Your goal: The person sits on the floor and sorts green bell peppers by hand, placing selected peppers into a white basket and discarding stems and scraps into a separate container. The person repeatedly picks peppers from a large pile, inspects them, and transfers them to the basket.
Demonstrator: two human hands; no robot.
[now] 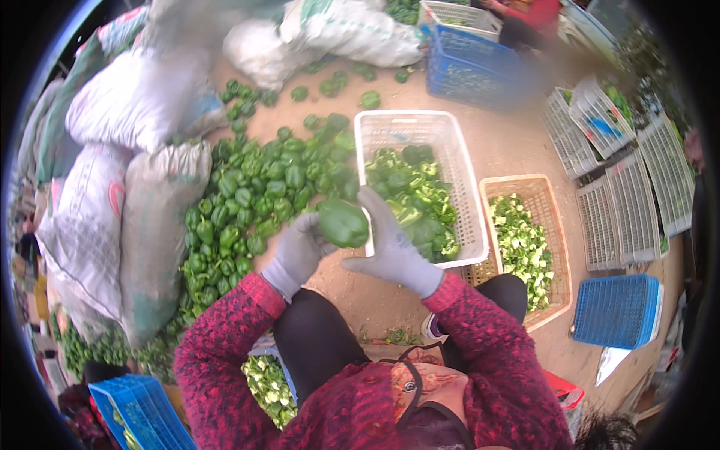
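A whole green bell pepper (344, 223) is held by my left hand (298, 250), in a grey glove, with its fingers around the near left side. My right hand (396, 253), also gloved, is beside the pepper with thumb and fingers spread wide. Whether its fingers touch the pepper I cannot tell, and no tool shows in it. Just beyond that hand stands a white plastic crate (405, 117) holding green peppers, several of them cut open. Loose whole bell peppers (275, 180) lie heaped on the ground past my left hand.
A tan crate (554, 225) with pale cut pepper pieces (520, 242) stands right of the white crate. Full woven sacks (163, 225) line the left side. Right, there are stacked white crates (619, 208) and blue crates (613, 312). Another person (531, 25) is at the top right.
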